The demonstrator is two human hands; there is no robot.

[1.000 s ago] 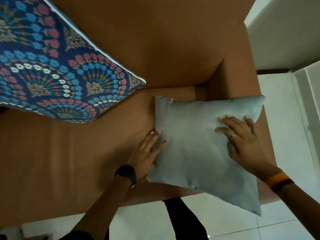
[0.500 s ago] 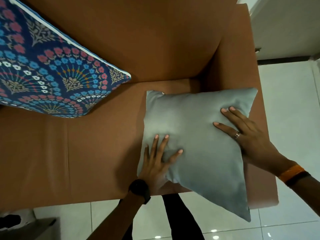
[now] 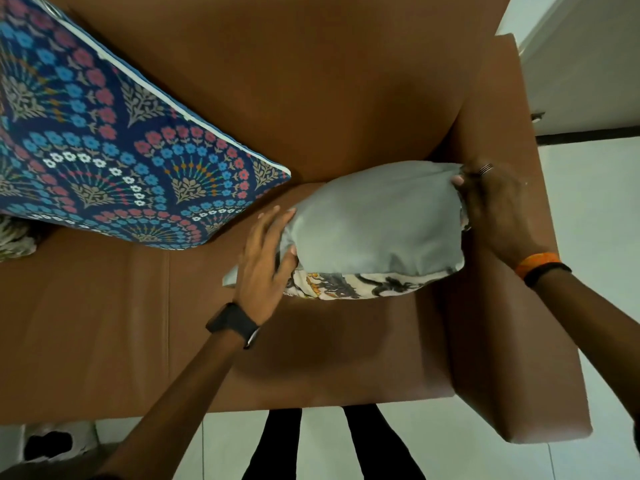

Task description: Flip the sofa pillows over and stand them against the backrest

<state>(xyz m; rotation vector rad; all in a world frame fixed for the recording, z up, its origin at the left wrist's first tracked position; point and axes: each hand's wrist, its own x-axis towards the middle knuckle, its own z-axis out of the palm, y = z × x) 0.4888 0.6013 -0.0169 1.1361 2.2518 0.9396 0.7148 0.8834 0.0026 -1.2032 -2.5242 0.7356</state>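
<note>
A small pillow [image 3: 377,223] with a plain grey side is tilted up on the brown sofa seat [image 3: 311,348], near the right armrest. Its patterned white side shows along the lower edge. My left hand [image 3: 266,258] grips its left edge, thumb pressed into the fabric. My right hand [image 3: 491,206] clasps its right upper corner. A large blue floral pillow [image 3: 104,150] leans against the backrest [image 3: 294,81] at the left.
The brown armrest [image 3: 502,271] runs along the right, close to my right hand. White tiled floor [image 3: 588,237] and a white wall lie beyond it. My legs stand at the sofa's front edge. A patterned cloth [image 3: 14,237] peeks out at far left.
The grey pillow lay flat on the seat under both flat hands; now both hands grip its edges and it is raised toward the backrest, patterned underside showing.
</note>
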